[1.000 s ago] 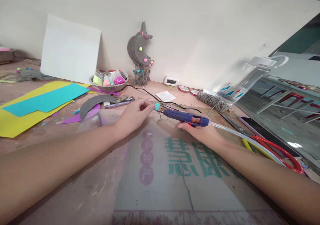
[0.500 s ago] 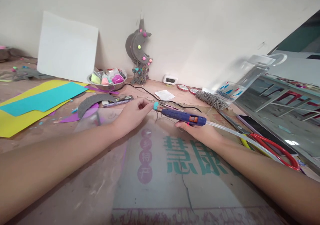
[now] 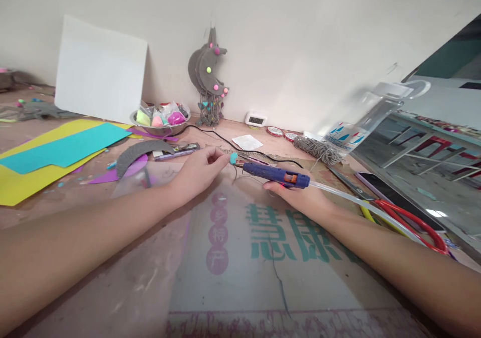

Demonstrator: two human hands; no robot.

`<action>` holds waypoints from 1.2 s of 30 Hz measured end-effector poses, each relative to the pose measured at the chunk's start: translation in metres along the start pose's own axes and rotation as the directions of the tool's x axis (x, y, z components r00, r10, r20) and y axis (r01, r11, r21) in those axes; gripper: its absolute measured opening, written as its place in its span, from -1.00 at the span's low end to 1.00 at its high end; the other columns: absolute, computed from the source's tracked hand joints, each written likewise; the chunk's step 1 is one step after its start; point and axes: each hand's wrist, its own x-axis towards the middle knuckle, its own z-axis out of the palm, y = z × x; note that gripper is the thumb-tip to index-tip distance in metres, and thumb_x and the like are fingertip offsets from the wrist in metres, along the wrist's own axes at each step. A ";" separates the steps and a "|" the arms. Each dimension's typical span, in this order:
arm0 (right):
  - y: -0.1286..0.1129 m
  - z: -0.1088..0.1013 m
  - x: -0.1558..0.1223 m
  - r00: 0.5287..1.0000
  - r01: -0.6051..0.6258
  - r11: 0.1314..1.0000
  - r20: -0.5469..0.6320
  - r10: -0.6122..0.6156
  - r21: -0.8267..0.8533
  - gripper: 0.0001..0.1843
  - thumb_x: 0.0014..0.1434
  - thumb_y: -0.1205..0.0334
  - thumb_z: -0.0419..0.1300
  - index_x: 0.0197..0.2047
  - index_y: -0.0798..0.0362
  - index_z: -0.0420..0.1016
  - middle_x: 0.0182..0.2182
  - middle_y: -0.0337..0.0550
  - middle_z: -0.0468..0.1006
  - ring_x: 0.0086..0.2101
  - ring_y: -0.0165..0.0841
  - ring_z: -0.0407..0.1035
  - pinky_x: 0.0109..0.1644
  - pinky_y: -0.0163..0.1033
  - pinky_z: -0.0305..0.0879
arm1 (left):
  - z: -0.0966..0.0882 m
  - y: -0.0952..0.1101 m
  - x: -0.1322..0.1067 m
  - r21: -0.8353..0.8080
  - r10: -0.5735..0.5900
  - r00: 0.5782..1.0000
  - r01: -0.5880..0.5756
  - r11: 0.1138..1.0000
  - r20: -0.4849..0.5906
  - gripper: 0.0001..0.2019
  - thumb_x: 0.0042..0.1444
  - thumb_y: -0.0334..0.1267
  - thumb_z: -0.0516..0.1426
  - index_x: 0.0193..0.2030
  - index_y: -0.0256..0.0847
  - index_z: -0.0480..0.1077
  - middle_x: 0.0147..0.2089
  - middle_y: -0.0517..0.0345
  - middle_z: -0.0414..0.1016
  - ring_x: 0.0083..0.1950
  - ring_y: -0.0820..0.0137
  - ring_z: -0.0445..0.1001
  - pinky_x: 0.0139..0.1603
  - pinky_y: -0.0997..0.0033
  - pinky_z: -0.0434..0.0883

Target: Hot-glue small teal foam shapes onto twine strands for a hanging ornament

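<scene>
My left hand (image 3: 199, 170) pinches a small teal bead (image 3: 233, 158) at its fingertips, low over the table. My right hand (image 3: 296, 195) is wrapped round a blue hot glue gun (image 3: 276, 174) with an orange trigger and a clear glue stick out the back. The gun's nozzle points left and touches the bead. Thin grey string lies under the nozzle. Both hands rest on a flattened cardboard sheet (image 3: 263, 258) with green printed characters.
Yellow and teal paper (image 3: 56, 152) lies at left beside a grey felt crescent (image 3: 141, 152). A metal bowl of coloured bits (image 3: 160, 120), a grey moon ornament (image 3: 208, 77) and a white board (image 3: 99, 70) stand by the wall. Red-handled scissors (image 3: 413, 223), a phone (image 3: 391, 193) and twine (image 3: 317, 150) lie at right.
Hardly anything differs: both hands and the glue gun keep their pose at the bead, and the view has shifted very slightly.
</scene>
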 end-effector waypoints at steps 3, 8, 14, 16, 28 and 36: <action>0.000 -0.001 0.000 1.000 0.005 1.000 0.019 -0.005 0.002 -0.70 -0.03 -0.05 0.26 -0.41 0.02 0.42 -0.56 -0.27 0.44 -0.49 -0.36 0.34 -0.46 -0.31 0.21 | 0.000 0.000 0.000 -0.003 0.000 1.000 0.000 1.000 0.001 -0.78 0.11 -0.17 0.02 -0.49 -0.22 0.27 -0.49 0.26 0.30 -0.43 0.47 0.26 -0.39 0.51 0.20; -0.003 0.000 0.000 1.000 0.025 1.000 0.012 -0.025 -0.011 -0.70 -0.02 -0.05 0.25 -0.41 0.02 0.42 -0.56 -0.25 0.44 -0.48 -0.37 0.34 -0.46 -0.32 0.21 | 0.000 -0.001 0.000 -0.004 0.001 1.000 -0.001 1.000 0.002 -0.77 0.12 -0.17 0.02 -0.49 -0.22 0.27 -0.50 0.27 0.29 -0.44 0.48 0.25 -0.40 0.50 0.19; -0.004 0.000 0.000 1.000 0.016 1.000 0.009 -0.016 -0.001 -0.69 -0.02 -0.06 0.25 -0.43 0.03 0.42 -0.55 -0.26 0.44 -0.49 -0.37 0.34 -0.47 -0.32 0.20 | 0.000 -0.003 0.001 -0.001 0.015 1.000 -0.015 1.000 0.006 -0.77 0.11 -0.17 0.01 -0.50 -0.22 0.27 -0.49 0.26 0.30 -0.43 0.47 0.25 -0.40 0.49 0.19; -0.004 -0.001 0.000 1.000 0.019 1.000 0.013 -0.019 0.011 -0.71 -0.02 -0.04 0.25 -0.45 0.02 0.40 -0.54 -0.26 0.45 -0.49 -0.38 0.34 -0.46 -0.32 0.22 | 0.000 -0.003 0.001 -0.006 0.017 1.000 -0.017 1.000 0.011 -0.78 0.11 -0.17 0.01 -0.49 -0.22 0.26 -0.49 0.26 0.29 -0.43 0.47 0.25 -0.40 0.49 0.18; -0.002 -0.002 -0.001 1.000 -0.008 1.000 0.011 0.008 0.029 -0.75 -0.02 -0.02 0.25 -0.42 0.00 0.44 -0.52 -0.25 0.49 -0.48 -0.36 0.36 -0.44 -0.30 0.25 | 0.000 -0.002 0.000 -0.005 0.008 1.000 -0.008 1.000 0.009 -0.78 0.12 -0.16 0.01 -0.47 -0.22 0.28 -0.48 0.26 0.31 -0.43 0.47 0.25 -0.40 0.50 0.18; -0.008 0.000 -0.001 1.000 -0.006 0.999 -0.013 0.006 0.049 -0.72 -0.05 -0.04 0.26 -0.53 -0.01 0.39 -0.58 -0.26 0.44 -0.49 -0.35 0.34 -0.46 -0.30 0.22 | 0.000 -0.004 -0.001 -0.007 0.014 1.000 -0.014 1.000 0.014 -0.77 0.12 -0.14 0.00 -0.45 -0.22 0.29 -0.48 0.25 0.29 -0.43 0.47 0.24 -0.41 0.49 0.18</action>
